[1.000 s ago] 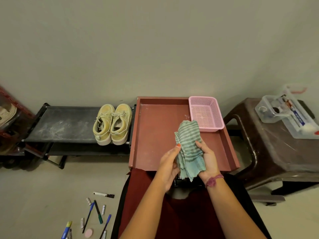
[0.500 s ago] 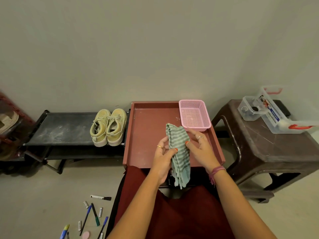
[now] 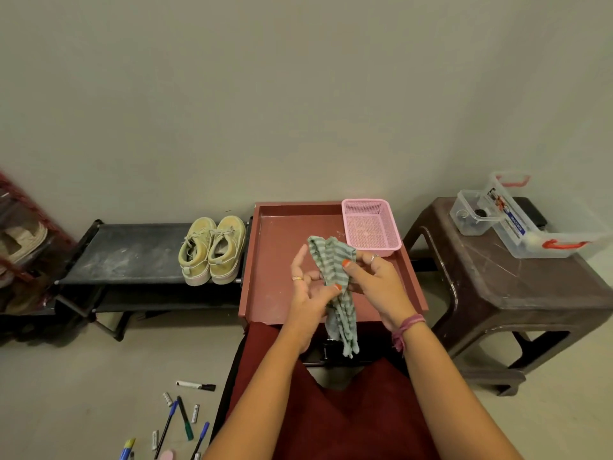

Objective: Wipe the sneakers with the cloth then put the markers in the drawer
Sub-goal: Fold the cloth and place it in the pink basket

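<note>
Both hands centre frame over the red drawer [image 3: 282, 227]. Left hand [image 3: 310, 293] pinches the striped cloth [image 3: 335, 280] thumb-to-finger, other fingers splayed; right hand [image 3: 374, 277] grips its upper part, thumb on top. Long tail hangs loose below, past the drawer's front edge.

Sneakers [image 3: 212, 249] sit unwiped on the black rack [image 3: 132, 254], left of centre. Markers [image 3: 185, 416] scattered on floor, lower left.

Risks, my read:
- The left pinch looks light, so the cloth could slip while being bunched.
- The dangling tail could snag the drawer edge or the pink basket [image 3: 370, 227] on the swing left.
- An unbunched cloth wipes poorly.
- The sneakers sit at the rack's end, so a hard wipe may shove them off.
</note>
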A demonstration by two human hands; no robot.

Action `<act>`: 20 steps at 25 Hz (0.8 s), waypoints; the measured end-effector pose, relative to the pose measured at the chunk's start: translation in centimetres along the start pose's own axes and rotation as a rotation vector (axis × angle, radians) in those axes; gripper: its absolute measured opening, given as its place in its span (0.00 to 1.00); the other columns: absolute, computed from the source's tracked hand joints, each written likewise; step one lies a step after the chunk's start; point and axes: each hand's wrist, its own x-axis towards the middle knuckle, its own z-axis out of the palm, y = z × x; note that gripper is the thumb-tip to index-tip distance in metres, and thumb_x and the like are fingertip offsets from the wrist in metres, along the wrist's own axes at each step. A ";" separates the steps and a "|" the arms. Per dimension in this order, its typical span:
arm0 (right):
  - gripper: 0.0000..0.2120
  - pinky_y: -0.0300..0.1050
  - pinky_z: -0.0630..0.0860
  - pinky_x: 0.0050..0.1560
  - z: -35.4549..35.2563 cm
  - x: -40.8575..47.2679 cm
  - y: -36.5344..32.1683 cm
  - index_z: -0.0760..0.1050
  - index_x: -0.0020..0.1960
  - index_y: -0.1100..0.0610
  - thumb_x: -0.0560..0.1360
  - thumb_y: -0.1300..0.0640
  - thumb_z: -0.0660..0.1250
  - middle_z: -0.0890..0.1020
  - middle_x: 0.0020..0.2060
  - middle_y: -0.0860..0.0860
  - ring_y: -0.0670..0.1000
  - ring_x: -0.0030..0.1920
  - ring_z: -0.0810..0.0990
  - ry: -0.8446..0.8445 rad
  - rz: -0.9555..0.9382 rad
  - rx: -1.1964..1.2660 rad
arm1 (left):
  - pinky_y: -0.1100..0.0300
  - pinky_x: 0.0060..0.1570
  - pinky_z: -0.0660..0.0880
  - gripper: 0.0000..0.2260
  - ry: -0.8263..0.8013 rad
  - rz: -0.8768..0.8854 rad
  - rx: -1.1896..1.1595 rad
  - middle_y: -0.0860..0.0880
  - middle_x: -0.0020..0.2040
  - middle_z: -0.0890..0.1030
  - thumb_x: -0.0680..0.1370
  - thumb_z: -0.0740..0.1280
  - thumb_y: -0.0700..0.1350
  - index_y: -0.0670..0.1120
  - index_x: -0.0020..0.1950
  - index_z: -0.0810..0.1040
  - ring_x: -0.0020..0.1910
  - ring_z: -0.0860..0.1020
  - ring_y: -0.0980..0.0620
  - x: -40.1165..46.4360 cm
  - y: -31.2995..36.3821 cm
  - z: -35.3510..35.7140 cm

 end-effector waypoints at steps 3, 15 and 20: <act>0.08 0.51 0.79 0.49 0.1 -0.5 -0.4 0.78 0.53 0.53 0.78 0.62 0.63 0.84 0.47 0.52 0.53 0.47 0.81 -0.020 0.033 0.053 | 0.50 0.46 0.78 0.26 0.045 -0.113 -0.114 0.42 0.64 0.75 0.78 0.66 0.46 0.69 0.69 0.61 0.50 0.81 0.48 0.3 0.5 -0.2; 0.10 0.53 0.80 0.52 0.5 -1.0 -1.8 0.79 0.50 0.49 0.77 0.62 0.63 0.83 0.47 0.46 0.48 0.47 0.81 0.261 -0.282 -0.263 | 0.60 0.52 0.77 0.34 0.016 0.064 0.058 0.51 0.66 0.74 0.75 0.68 0.31 0.52 0.75 0.60 0.56 0.80 0.52 -0.1 0.9 -0.3; 0.13 0.45 0.77 0.58 2.2 -1.2 -1.8 0.79 0.58 0.49 0.73 0.53 0.70 0.80 0.53 0.44 0.42 0.55 0.79 0.212 -0.315 -0.363 | 0.62 0.54 0.76 0.31 -0.047 0.130 0.236 0.56 0.62 0.75 0.74 0.67 0.31 0.62 0.65 0.68 0.60 0.76 0.55 -0.3 1.0 0.4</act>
